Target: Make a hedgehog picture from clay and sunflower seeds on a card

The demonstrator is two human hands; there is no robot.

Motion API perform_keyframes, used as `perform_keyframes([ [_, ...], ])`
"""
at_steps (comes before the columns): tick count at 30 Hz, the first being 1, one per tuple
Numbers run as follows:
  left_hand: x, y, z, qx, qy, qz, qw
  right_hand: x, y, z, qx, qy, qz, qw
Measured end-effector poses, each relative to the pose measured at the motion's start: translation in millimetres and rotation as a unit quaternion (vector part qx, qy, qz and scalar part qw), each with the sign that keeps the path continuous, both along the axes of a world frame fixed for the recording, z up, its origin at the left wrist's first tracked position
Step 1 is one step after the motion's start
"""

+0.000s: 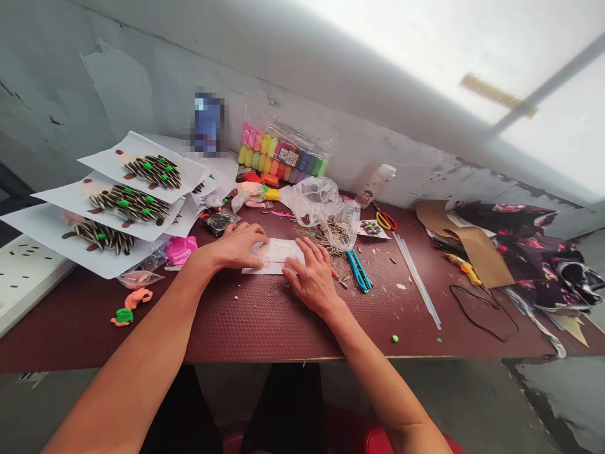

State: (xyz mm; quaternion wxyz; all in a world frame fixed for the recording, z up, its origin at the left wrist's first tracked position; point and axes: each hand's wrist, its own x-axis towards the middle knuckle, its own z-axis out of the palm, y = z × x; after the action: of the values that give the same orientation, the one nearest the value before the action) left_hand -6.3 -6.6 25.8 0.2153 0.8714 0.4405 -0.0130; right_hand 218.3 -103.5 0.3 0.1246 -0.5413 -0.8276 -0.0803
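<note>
A small white sheet of paper (276, 251) with a faint outline drawn on it lies on the table in front of me. My left hand (241, 247) rests at its left edge, thumb and forefinger apart and curved against the paper. On the right side of the sheet lies my right hand (312, 274), fingers spread and stretched over it. A blue utility knife (359, 271) is just right of that hand. Behind it, sunflower seeds (331, 238) spill beside a clear plastic bag (314, 202).
Stacked sheets with seed hedgehogs (127, 205) stand at left. Coloured clay packs (283, 154), a white bottle (377, 185) and scissors (386, 219) are at the back. Clear glue sticks (416, 280), a glue gun (463, 269) and flowered cloth (534, 252) lie right. The table's front edge (392, 359) is near.
</note>
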Motion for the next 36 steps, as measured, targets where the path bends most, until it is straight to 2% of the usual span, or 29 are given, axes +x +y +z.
perform_keyframes([
  [4, -0.2, 0.7, -1.0, -0.002, -0.002, 0.001, 1.000, -0.1, 0.8, -1.0, -0.009, -0.004, -0.018, 1.000],
  [13, 0.0, 1.3, -0.4, -0.003, -0.003, -0.001, 1.000, -1.3, 0.5, -1.0, -0.010, 0.000, -0.010, 1.000],
  [18, -0.3, 1.7, -1.3, -0.002, -0.010, -0.003, 1.000, -6.2, 10.5, -3.5, -0.047, 0.007, -0.030, 0.998],
  [24, -0.6, 2.7, -3.7, -0.003, -0.009, 0.000, 1.000, -8.3, 21.9, 1.7, -0.080, 0.014, -0.028, 0.996],
  [36, 0.7, 0.3, 1.1, -0.002, 0.003, -0.003, 1.000, -5.1, 5.7, 5.8, -0.066, 0.011, -0.012, 0.998],
])
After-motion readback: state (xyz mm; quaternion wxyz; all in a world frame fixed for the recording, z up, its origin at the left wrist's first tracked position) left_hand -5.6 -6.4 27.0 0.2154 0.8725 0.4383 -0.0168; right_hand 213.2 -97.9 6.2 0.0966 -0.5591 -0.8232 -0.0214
